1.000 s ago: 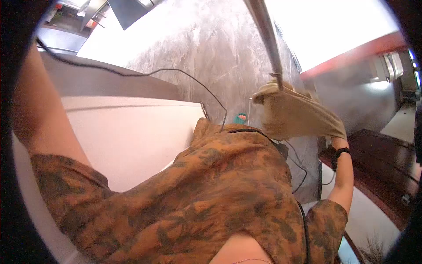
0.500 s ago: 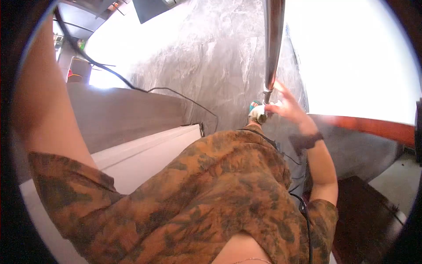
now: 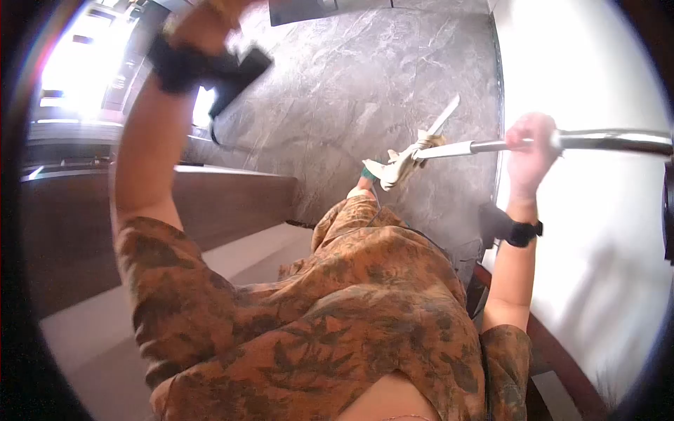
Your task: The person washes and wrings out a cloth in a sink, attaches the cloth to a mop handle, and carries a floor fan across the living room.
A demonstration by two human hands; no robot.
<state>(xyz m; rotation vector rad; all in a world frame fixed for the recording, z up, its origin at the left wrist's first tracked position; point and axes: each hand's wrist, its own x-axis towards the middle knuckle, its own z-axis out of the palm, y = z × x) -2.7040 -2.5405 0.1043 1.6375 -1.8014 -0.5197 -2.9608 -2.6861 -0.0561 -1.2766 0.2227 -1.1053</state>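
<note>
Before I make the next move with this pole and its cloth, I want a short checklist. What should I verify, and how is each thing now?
1. Right hand closed around the pole: ok.
2. Left hand also on the pole: not ok, it is raised away on the other side.
3. Cloth at the far end of the pole: ok.
4. Cloth spread flat: not ok, it is bunched.
5. Cloth fixed firmly: cannot tell, the fastening does not show.
6. Foot free of the cloth: cannot tell, they are very near in this view.
</note>
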